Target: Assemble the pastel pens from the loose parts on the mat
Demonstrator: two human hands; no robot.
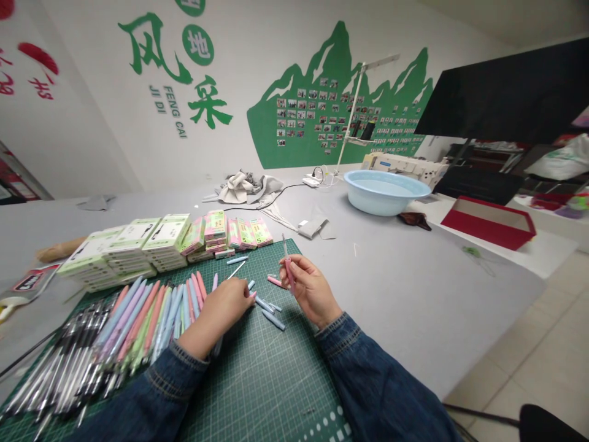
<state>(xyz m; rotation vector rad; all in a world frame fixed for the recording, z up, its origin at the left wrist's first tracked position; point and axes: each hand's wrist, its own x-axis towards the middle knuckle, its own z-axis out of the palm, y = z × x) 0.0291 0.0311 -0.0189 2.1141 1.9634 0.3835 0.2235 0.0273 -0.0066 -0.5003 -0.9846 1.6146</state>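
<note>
My right hand (311,287) is closed round a pink pen (289,270) that it holds upright over the green cutting mat (271,380). My left hand (231,301) rests knuckles up on the mat, its fingers curled over small pen parts; what it grips is hidden. Loose blue and pink pen caps (271,307) lie between the two hands. A row of pastel pen barrels (151,319) lies to the left of my left hand.
Black and clear refills (55,368) are spread at the far left. Stacked pen boxes (138,245) stand behind the mat. Farther back are a light-blue basin (384,190), a red box (490,222), crumpled cloth (246,187) and a sewing machine (405,166).
</note>
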